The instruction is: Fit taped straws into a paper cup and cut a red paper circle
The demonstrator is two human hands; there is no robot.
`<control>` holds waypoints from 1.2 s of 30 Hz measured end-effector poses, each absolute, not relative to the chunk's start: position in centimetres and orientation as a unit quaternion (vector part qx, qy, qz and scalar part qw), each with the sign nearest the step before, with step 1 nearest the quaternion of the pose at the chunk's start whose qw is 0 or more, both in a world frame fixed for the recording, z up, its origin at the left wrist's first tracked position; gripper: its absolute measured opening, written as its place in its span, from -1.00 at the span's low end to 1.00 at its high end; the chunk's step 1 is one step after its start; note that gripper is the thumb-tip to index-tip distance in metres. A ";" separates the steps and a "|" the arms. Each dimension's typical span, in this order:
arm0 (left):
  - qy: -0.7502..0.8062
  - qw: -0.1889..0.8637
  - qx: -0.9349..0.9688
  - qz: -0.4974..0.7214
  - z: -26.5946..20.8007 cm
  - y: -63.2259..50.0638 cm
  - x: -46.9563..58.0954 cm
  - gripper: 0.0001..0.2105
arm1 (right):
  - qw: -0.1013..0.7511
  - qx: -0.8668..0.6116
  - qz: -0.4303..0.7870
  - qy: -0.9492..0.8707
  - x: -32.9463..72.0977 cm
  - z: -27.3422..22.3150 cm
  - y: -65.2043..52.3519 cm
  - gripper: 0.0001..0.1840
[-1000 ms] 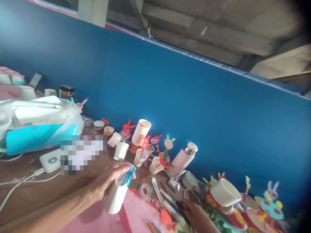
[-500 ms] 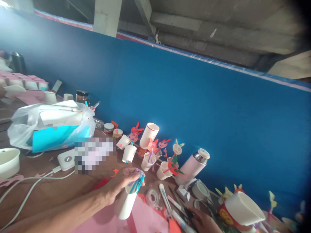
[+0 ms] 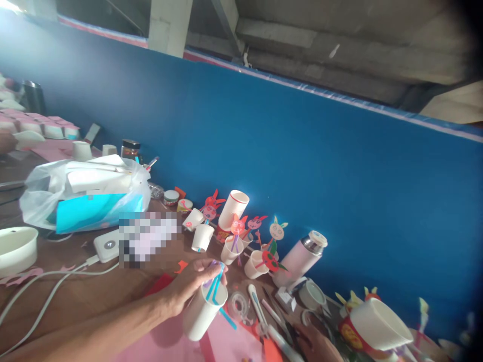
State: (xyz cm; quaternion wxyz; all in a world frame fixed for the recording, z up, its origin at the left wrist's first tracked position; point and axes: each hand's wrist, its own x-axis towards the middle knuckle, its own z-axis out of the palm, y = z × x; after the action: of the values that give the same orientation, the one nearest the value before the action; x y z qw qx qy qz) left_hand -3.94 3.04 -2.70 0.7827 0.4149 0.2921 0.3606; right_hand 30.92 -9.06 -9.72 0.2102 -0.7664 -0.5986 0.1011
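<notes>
The person's left hand (image 3: 190,289) wraps around the upper part of a white paper cup (image 3: 204,312), fingers curled over its rim, and pinches a few blue and purple paper strips (image 3: 215,286) against the cup's mouth; one blue strip hangs out past the rim toward the right. The cup is tilted, its open end up and to the right, its base down over a pink paper sheet (image 3: 226,347) that lies on the brown table (image 3: 75,291). The right hand (image 3: 315,344) is at the bottom edge of the view, resting low among pens and markers (image 3: 264,314); whether its fingers are spread or closed on anything cannot be told. A roll of clear tape (image 3: 238,304) lies just beside the cup, between the two hands. Behind them, near the blue wall (image 3: 302,176), stand small white cups with paper bunny figures (image 3: 260,241) and a pale pink flask (image 3: 300,259). To the left lie a plastic bag (image 3: 83,193), a white power bank (image 3: 107,246) with its cable, and a white bowl (image 3: 17,249).
</notes>
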 end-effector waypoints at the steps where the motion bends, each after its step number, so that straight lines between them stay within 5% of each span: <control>1: 0.294 0.778 0.418 0.365 -2.6 3.1 -3.9 -0.71 | 0.203 -0.764 0.109 -0.602 30.9 -9.6 -9.1 -0.63; 11: 0.323 0.755 0.416 0.391 -3.1 3.2 -3.6 -0.77 | 0.275 -0.789 0.004 -0.549 28.5 -6.9 -9.6 -0.75; 14: 0.305 0.765 0.412 0.391 -3.7 3.3 -3.5 -0.77 | 0.297 -0.751 0.089 -0.582 25.8 -4.2 -9.3 -0.79; 22: 0.292 0.761 0.418 0.400 -4.6 3.4 -3.3 -0.74 | 0.245 -0.593 0.272 -0.717 16.2 -0.2 -6.4 -0.40; 27: 0.302 0.753 0.414 0.413 -4.9 3.7 -3.5 -0.70 | 0.239 -0.613 0.233 -0.716 14.2 -1.3 -4.6 -0.52; 36: 0.277 0.785 0.406 0.377 -4.6 3.8 -3.2 -0.72 | 0.364 -0.609 0.178 -0.682 13.6 -2.1 -4.4 -0.90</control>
State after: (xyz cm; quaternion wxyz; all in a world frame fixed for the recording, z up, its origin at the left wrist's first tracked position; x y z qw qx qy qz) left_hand -3.19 3.78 -4.58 0.7850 0.4060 0.2767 0.3774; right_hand 13.59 -4.41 -2.14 0.3641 -0.6094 -0.6816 0.1775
